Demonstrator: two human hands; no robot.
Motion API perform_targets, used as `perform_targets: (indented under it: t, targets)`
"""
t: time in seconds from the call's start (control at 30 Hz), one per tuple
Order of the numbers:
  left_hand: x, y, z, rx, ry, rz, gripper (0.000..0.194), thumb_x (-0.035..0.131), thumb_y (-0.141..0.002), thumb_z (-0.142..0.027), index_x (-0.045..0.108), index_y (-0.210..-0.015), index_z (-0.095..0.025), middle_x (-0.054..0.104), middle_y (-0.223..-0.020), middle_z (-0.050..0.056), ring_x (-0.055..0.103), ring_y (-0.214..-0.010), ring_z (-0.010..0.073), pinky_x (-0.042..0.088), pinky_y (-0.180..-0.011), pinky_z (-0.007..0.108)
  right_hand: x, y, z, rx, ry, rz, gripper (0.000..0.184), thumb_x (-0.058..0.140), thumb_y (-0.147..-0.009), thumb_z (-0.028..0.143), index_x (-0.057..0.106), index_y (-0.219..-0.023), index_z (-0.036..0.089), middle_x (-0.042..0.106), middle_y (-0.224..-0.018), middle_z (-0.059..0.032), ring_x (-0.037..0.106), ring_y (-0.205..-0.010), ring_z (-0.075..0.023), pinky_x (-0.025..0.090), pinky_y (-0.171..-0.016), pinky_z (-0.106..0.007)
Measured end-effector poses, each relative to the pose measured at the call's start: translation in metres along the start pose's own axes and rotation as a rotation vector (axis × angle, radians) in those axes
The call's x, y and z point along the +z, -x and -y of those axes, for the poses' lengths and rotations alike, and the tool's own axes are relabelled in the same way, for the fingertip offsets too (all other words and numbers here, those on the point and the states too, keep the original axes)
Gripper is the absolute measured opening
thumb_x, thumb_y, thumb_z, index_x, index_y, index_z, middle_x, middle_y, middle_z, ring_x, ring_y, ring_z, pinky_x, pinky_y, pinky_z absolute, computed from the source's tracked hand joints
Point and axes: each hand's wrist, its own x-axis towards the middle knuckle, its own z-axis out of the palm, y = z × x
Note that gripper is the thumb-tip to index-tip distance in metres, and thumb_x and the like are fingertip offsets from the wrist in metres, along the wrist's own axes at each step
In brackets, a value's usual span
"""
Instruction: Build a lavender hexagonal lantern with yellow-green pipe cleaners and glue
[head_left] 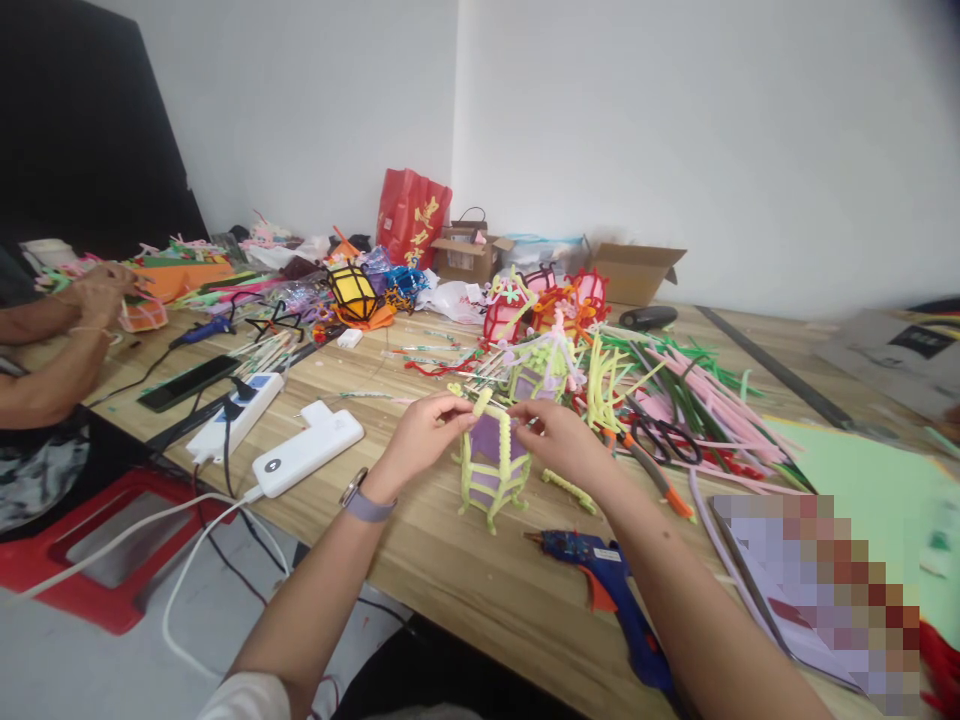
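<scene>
A small lantern (487,448) with purple panels and a pale yellow-green pipe-cleaner frame stands on the wooden table in front of me. My left hand (433,432) pinches the top left of its frame, thumb and fingers closed. On the other side, my right hand (559,438) has its fingers closed at the upper right edge of the same lantern. A short twisted yellow-green pipe cleaner (568,492) lies just right of it. Nearer to me, a blue glue gun (607,570) rests with its nozzle pointing left, below my right forearm.
Pliers with orange handles (660,480), black-handled scissors (667,438) and pipe-cleaner bundles (720,400) lie at right. A power bank (307,452) and power strip (236,418) with cables are at left. Behind stand finished lanterns (352,290). Another person's hands (101,295) work at far left.
</scene>
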Motion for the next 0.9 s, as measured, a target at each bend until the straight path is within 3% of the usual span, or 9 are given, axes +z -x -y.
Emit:
perform_targets:
  t: [0.9]
  targets:
    - [-0.0058,0.0034,-0.004,0.159,-0.119,0.02,0.013,0.06,-0.086,-0.023,0.071,-0.082,-0.016,0.07,-0.086,0.005,0.063,-0.082,0.0156,0.046,-0.076,0.026,0.0009,-0.0002,-0.0025,-0.023,0.019,0.005,0.028,0.052,-0.079,0.014,0.07,-0.1,0.018,0.072,-0.091,-0.0061,0.062,-0.077,-0.0177,0.044,-0.07,-0.027]
